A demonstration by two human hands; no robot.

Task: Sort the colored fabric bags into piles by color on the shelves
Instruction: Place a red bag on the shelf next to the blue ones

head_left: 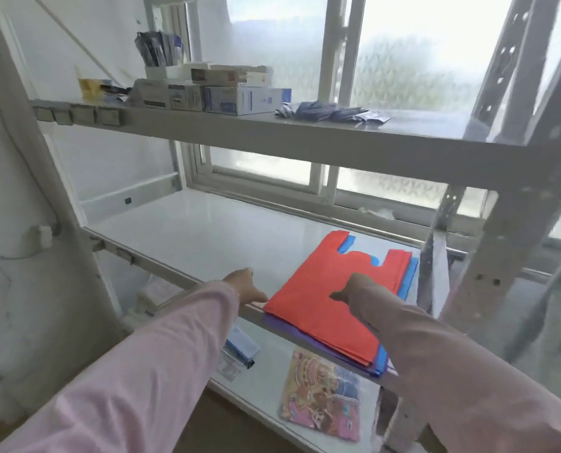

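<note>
Resting on top of the mixed stack, the right hand [354, 287] lies on the red bag [318, 308], thumb spread leftward. Its fingers are hidden behind the knuckles, so I cannot tell whether they press flat or pinch the fabric. The left hand [245, 287] sits apart from it at the stack's near-left corner, thumb touching or just beside the red edge; whether it grips anything I cannot tell either.

The stack lies at the right of the middle shelf [191, 237], with a blue bag [411, 269] and a purple bag [292, 328] showing beneath the red one, and its near edge lies along the front rail.

The likely trouble is that lifting the red bag drags the thin layers below along with it. That could mix the colours or slide the stack over the rail onto the lower shelf [266, 367], beside the patterned packet [321, 393]. The right upright [434, 256] stands close, so a handle loop could snag on it.
</note>
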